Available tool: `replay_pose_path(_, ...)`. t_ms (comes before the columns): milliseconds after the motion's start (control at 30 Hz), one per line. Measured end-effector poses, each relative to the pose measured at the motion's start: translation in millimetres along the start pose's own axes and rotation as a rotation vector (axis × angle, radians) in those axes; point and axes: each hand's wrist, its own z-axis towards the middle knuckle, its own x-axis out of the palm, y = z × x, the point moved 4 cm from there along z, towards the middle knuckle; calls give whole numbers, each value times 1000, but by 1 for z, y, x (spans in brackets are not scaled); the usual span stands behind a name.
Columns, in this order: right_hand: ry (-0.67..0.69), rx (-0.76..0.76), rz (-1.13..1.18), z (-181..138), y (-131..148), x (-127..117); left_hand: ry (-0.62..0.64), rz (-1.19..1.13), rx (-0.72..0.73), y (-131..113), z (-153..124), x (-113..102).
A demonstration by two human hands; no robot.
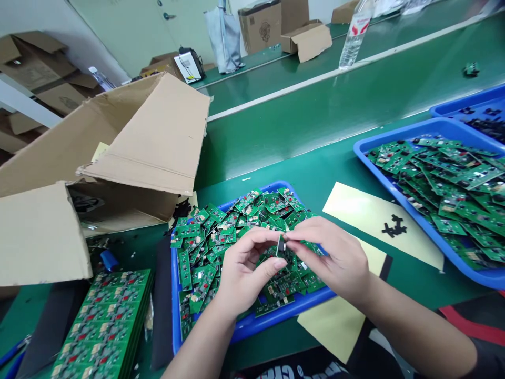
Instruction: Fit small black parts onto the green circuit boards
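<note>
Between thumb and fingers, my left hand point(246, 268) grips a small green circuit board point(280, 246), seen nearly edge-on. My right hand point(333, 252) pinches at the same board's upper right side, where a small dark part shows; whether the fingertips hold a separate piece is hidden. Both hands are over a blue tray point(241, 332) heaped with loose green circuit boards point(199, 279). To the right, several small black parts point(394, 226) lie on a pale yellow sheet point(355, 202).
At right, a second blue tray point(371, 160) holds more boards, with another blue tray point(453, 108) behind it. Stacked board panels point(106, 316) stand at lower left, below an open cardboard box point(158, 131). A water bottle point(355, 37) stands at the back; blue-handled pliers point(16, 355) lie at far left.
</note>
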Motion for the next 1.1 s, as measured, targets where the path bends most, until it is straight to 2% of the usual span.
replay_pose_path(167,-4,-23,3,1,-2,-2,-11,-99,-59,5,1,-3)
replay_pose_path(367,-18,-5,-71,0,-4,-1,-62,-173,-244,12,-3,-5)
replay_pose_path(600,-14,37,-67,3,-3,-3,-88,-132,-283,13,-4,-5)
replay_pose_path(767,-4,54,-69,3,-7,-4,-26,-178,-295,13,-4,1)
replay_pose_path(900,6,17,-107,2,-8,-3,-29,-208,-306,11,-2,3)
replay_pose_path(1100,28,-45,-196,-1,-9,-2,-47,-315,-509,14,-2,5)
